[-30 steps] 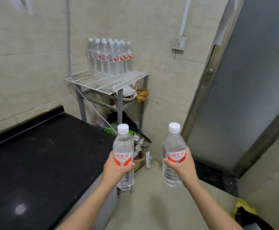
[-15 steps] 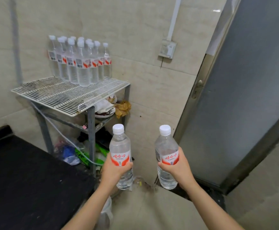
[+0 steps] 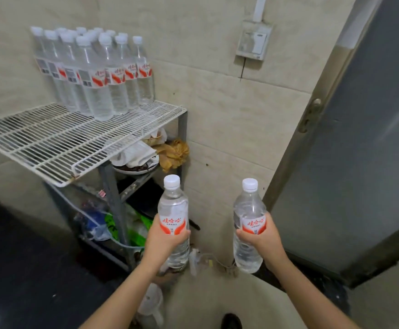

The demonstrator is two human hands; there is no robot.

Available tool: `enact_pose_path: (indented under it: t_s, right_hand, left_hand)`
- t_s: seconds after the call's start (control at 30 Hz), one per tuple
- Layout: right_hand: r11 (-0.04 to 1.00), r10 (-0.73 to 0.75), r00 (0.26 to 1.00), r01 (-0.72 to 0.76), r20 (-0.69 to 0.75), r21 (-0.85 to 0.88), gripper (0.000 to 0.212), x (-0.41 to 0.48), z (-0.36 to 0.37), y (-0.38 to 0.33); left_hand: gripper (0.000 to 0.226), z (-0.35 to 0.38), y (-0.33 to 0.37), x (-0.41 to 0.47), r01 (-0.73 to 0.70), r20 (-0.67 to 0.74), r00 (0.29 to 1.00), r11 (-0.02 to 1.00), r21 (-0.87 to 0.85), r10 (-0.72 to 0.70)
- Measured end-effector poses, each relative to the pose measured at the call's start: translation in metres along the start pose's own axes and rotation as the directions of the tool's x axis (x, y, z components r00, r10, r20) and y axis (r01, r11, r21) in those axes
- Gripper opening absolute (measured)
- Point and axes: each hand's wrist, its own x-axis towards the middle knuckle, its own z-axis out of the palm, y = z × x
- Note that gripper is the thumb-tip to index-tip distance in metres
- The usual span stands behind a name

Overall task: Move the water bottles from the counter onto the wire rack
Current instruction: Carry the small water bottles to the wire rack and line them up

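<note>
My left hand (image 3: 164,243) grips a clear water bottle (image 3: 172,205) with a white cap and red label, held upright. In my right hand (image 3: 263,241) is a second, matching water bottle (image 3: 248,207), also upright. Both bottles are below and to the right of the white wire rack (image 3: 51,143). Several identical bottles (image 3: 94,72) stand in a tight group at the back of the rack's top shelf against the wall. The front and left of that shelf are bare wire.
The black counter (image 3: 27,269) fills the lower left. Under the rack sit a plate with rags (image 3: 136,160), bags and a hose. A grey door (image 3: 359,162) stands at the right, a wall switch box (image 3: 253,41) above.
The view has closed in on the rack, which now looks larger and nearer. Both hands still hold their bottles upright, in much the same place in front of me.
</note>
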Motion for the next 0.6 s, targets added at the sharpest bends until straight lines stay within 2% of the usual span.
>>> enact_pose_path:
  t_s: [0.17, 0.43, 0.53, 0.6]
  right_hand:
    - [0.994, -0.110, 0.988, 0.107, 0.108, 0.038, 0.059, 0.088, -0.002, -0.017]
    - [0.957, -0.287, 0.890, 0.251, 0.354, 0.143, 0.060, 0.217, 0.007, -0.064]
    - [0.937, -0.348, 0.849, 0.297, 0.397, 0.186, 0.065, 0.246, 0.019, -0.085]
    - [0.922, -0.384, 0.836, 0.322, 0.392, 0.216, 0.068, 0.261, 0.028, -0.099]
  left_hand:
    - [0.064, 0.015, 0.019, 0.049, -0.018, -0.101, 0.995, 0.999, 0.028, 0.021]
    - [0.055, 0.049, 0.079, 0.102, -0.122, -0.373, 0.922, 0.992, -0.037, 0.099]
    - [0.075, 0.049, 0.102, 0.110, -0.182, -0.414, 0.896, 0.983, -0.015, 0.159]
    - [0.079, 0.045, 0.116, 0.113, -0.225, -0.444, 0.873, 0.974, 0.004, 0.203]
